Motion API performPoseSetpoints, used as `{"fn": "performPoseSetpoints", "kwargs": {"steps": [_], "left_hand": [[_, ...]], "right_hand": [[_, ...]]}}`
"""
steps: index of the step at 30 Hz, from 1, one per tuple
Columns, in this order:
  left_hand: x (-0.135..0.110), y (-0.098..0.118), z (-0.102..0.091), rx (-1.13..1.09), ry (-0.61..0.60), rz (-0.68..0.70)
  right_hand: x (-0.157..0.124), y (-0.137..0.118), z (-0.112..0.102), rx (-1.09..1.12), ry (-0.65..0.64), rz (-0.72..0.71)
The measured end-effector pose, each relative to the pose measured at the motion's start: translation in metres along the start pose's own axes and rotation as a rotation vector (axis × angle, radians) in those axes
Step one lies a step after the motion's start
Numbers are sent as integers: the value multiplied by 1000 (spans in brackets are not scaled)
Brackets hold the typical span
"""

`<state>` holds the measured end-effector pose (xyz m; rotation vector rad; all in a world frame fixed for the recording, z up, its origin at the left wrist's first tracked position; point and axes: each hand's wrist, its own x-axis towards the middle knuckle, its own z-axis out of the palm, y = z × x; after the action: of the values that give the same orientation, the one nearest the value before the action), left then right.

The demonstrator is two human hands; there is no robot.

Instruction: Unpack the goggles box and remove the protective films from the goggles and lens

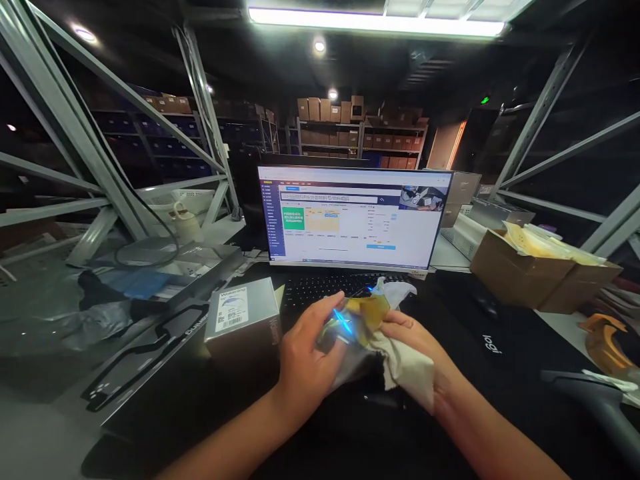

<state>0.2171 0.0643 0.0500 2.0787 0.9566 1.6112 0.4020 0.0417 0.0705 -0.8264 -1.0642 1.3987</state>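
My left hand (306,353) grips the left side of a shiny, mirror-coated lens (350,321) that reflects blue and amber light. My right hand (413,341) holds a cream-white cloth (406,365) pressed against the lens from the right. Both hands hover just in front of a black keyboard (320,288), above a dark desk mat (210,393). Part of the lens is hidden by the cloth and my fingers.
A lit monitor (354,217) stands behind the keyboard. A grey box with a label (243,313) sits left of my hands, beside a long black box (150,353). Open cardboard boxes (530,270) are at right, a black scanner handle (595,400) at lower right. Metal shelving frames both sides.
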Motion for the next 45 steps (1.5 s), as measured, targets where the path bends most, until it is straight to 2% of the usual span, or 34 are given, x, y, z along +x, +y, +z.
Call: {"fn": "performPoseSetpoints", "kwargs": {"steps": [3,6,9,12,17,20,22,25,31,34,39,45], "left_hand": [[-2,1,0,0,15,6],[-3,3,-2,-16,47,15],[-4,3,-3,-17,53,23],[-4,1,-1,-5,53,46],[-4,2,1,49,-13,128],[-4,5,1,36,-63,133],[-4,7,1,19,-80,119],[-3,9,-1,3,-90,113],[-4,13,-2,-9,-125,53],[-5,13,-2,-19,-125,57],[-6,12,-1,-6,-139,138],[-6,13,-2,27,-154,213]], "right_hand": [[-15,-4,10,180,-170,127],[-22,-6,12,92,-344,111],[-21,-1,12,-208,-361,-87],[-16,7,14,-459,-278,-336],[-9,14,15,-641,-182,-590],[-7,11,11,-714,-215,-711],[-8,7,8,-693,-270,-665],[-9,6,4,-544,-259,-475],[-8,15,6,42,-135,-174],[-8,16,12,229,-63,-104],[-11,14,17,321,41,-7],[-12,3,13,445,39,23]]}}
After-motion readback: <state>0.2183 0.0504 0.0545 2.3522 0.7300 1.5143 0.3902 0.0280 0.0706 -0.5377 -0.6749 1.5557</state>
